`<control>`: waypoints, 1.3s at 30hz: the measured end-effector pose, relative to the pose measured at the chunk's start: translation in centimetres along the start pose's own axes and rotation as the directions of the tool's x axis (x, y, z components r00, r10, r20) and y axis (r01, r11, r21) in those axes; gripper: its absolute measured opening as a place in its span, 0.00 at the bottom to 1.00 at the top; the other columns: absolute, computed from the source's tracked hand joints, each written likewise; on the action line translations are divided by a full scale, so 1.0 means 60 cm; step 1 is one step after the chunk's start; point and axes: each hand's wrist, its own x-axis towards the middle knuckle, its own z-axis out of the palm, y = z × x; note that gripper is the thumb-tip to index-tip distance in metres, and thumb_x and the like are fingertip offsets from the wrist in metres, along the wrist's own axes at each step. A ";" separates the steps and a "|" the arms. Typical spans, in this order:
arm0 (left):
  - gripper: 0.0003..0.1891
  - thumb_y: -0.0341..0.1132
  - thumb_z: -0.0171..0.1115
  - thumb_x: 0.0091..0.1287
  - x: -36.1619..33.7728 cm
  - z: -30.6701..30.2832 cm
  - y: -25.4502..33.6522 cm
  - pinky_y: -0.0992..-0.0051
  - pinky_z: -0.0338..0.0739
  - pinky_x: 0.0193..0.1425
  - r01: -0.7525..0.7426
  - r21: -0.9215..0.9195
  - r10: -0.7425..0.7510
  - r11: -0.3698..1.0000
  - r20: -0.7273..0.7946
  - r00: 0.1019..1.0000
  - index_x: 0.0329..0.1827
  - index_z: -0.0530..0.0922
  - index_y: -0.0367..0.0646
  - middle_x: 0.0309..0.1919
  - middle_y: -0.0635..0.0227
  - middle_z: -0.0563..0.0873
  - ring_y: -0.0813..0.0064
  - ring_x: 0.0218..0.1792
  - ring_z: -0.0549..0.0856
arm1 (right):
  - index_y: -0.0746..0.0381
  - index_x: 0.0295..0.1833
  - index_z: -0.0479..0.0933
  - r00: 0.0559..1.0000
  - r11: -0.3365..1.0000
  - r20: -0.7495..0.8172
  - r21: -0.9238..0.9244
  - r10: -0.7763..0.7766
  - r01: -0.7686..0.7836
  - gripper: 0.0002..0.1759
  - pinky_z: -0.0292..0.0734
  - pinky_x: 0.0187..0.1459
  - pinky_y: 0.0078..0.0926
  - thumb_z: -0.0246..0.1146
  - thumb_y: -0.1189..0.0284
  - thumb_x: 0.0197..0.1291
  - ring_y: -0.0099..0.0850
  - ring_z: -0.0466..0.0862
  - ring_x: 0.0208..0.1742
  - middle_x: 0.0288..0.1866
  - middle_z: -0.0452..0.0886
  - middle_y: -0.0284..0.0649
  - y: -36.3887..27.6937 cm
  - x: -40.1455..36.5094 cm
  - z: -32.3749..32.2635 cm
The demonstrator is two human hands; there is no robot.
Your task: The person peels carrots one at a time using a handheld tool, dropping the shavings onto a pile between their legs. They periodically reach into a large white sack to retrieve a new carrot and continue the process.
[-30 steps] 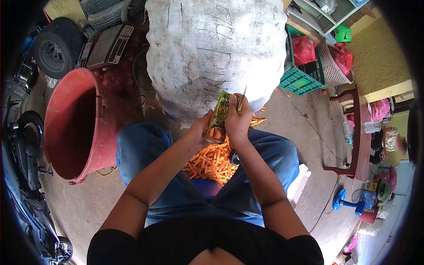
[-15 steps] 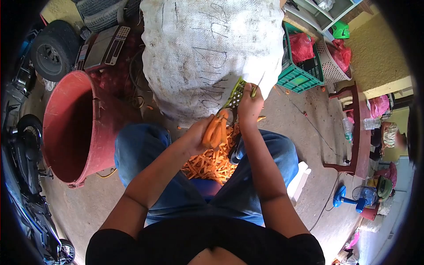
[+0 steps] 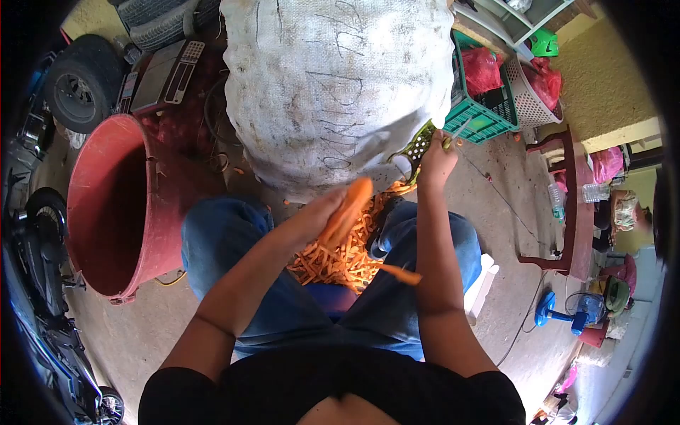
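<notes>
My left hand (image 3: 320, 216) is closed on a peeled orange carrot (image 3: 348, 210), held above a heap of orange strips (image 3: 329, 263) between my knees. Higher and to the right, my right hand (image 3: 436, 168) grips a green tool with round holes (image 3: 418, 149), apart from the carrot. A thin blade or rod sticks out beside that hand. One loose orange strip (image 3: 398, 273) hangs in the air near my right forearm. Behind the hands stands a big white woven sack (image 3: 333, 92) with dark writing.
A large red tub (image 3: 152, 212) stands at my left, with a tyre (image 3: 81, 83) and a scale (image 3: 157, 76) beyond. A green crate (image 3: 482, 122) and a white basket (image 3: 528, 99) are at the back right. A reddish wooden bench (image 3: 579, 212) and a blue fan (image 3: 559, 316) are farther right.
My right hand has moved up and right with the green tool, away from the carrot. The carrot has tilted and shifted slightly. A loose strip now shows in the air.
</notes>
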 end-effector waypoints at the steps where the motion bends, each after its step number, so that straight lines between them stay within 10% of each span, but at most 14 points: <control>1: 0.22 0.50 0.35 0.65 0.006 -0.006 0.003 0.77 0.75 0.24 -0.084 0.042 0.087 0.996 -0.057 0.995 0.44 0.65 0.37 0.24 0.64 0.76 0.75 0.20 0.77 | 0.71 0.33 0.72 0.992 0.992 0.040 -0.021 -0.123 0.124 0.14 0.66 0.25 0.27 0.53 0.68 0.55 0.24 0.70 0.20 0.19 0.73 0.41 -0.010 -0.014 -0.001; 6: 0.19 0.45 0.46 0.62 0.025 -0.025 0.007 0.78 0.72 0.25 -0.135 0.106 0.140 0.985 -0.043 0.989 0.46 0.65 0.38 0.23 0.67 0.74 0.77 0.21 0.76 | 0.67 0.36 0.72 0.885 0.922 0.323 -0.079 -0.336 0.379 0.11 0.70 0.28 0.27 0.52 0.69 0.57 0.36 0.77 0.24 0.23 0.76 0.49 -0.046 -0.069 -0.001; 10: 0.18 0.37 0.55 0.57 0.029 -0.036 0.010 0.80 0.71 0.28 -0.290 0.247 0.321 0.924 -0.093 0.943 0.46 0.66 0.37 0.26 0.69 0.75 0.81 0.26 0.75 | 0.62 0.36 0.72 0.623 0.773 0.626 -0.051 -0.469 0.633 0.08 0.70 0.28 0.34 0.56 0.72 0.49 0.46 0.77 0.26 0.23 0.75 0.51 -0.052 -0.096 -0.018; 12: 0.17 0.34 0.58 0.55 0.025 -0.036 0.019 0.81 0.71 0.28 -0.316 0.208 0.337 0.926 -0.073 0.939 0.44 0.68 0.38 0.27 0.69 0.75 0.82 0.28 0.75 | 0.62 0.37 0.71 0.438 0.697 0.850 -0.123 -0.294 0.707 0.11 0.70 0.29 0.34 0.56 0.77 0.44 0.47 0.76 0.29 0.25 0.75 0.51 -0.057 -0.103 -0.027; 24: 0.20 0.31 0.61 0.52 0.018 -0.025 0.018 0.81 0.70 0.28 -0.405 0.523 0.478 0.750 -0.005 0.879 0.47 0.69 0.37 0.28 0.72 0.75 0.85 0.25 0.74 | 0.59 0.35 0.70 0.401 0.689 0.848 -0.060 -0.347 0.723 0.11 0.69 0.28 0.41 0.58 0.70 0.42 0.46 0.76 0.25 0.20 0.74 0.48 -0.045 -0.115 -0.028; 27: 0.19 0.33 0.64 0.48 0.010 -0.013 0.016 0.77 0.71 0.30 -0.425 0.754 0.600 0.501 0.051 0.798 0.44 0.71 0.40 0.27 0.70 0.76 0.79 0.24 0.76 | 0.60 0.34 0.69 0.537 0.660 0.826 -0.310 -0.169 0.684 0.10 0.69 0.29 0.43 0.57 0.70 0.43 0.47 0.76 0.27 0.22 0.74 0.51 -0.012 -0.095 -0.008; 29: 0.20 0.35 0.65 0.44 -0.017 0.025 0.016 0.73 0.71 0.32 -0.614 0.786 0.464 0.067 0.520 0.717 0.40 0.72 0.42 0.27 0.68 0.77 0.70 0.25 0.77 | 0.61 0.34 0.69 0.529 0.669 0.824 -0.278 -0.203 0.690 0.10 0.68 0.30 0.44 0.57 0.69 0.44 0.48 0.75 0.29 0.23 0.74 0.51 0.027 -0.076 0.008; 34: 0.17 0.36 0.64 0.44 -0.008 0.006 0.029 0.74 0.69 0.39 -0.461 0.824 0.495 0.329 0.265 0.827 0.38 0.73 0.44 0.35 0.64 0.76 0.67 0.38 0.76 | 0.63 0.34 0.69 0.469 0.827 0.844 -0.057 -0.259 0.559 0.13 0.68 0.31 0.40 0.58 0.66 0.45 0.50 0.74 0.32 0.26 0.74 0.51 0.004 -0.101 0.004; 37: 0.15 0.32 0.62 0.47 0.001 0.000 0.032 0.74 0.67 0.46 -0.574 0.817 0.702 0.053 0.379 0.603 0.39 0.73 0.43 0.42 0.64 0.71 0.68 0.46 0.72 | 0.63 0.35 0.70 0.399 0.829 0.905 -0.105 -0.150 0.549 0.13 0.69 0.32 0.39 0.58 0.67 0.45 0.49 0.75 0.32 0.26 0.75 0.51 0.014 -0.108 0.014; 39: 0.15 0.27 0.61 0.48 -0.002 0.004 0.021 0.74 0.66 0.50 -0.572 0.729 0.669 0.376 0.213 0.712 0.40 0.72 0.41 0.44 0.65 0.66 0.71 0.49 0.69 | 0.64 0.36 0.70 0.337 0.845 0.928 -0.048 -0.160 0.533 0.13 0.69 0.33 0.36 0.58 0.68 0.45 0.48 0.75 0.34 0.28 0.75 0.51 0.031 -0.114 0.026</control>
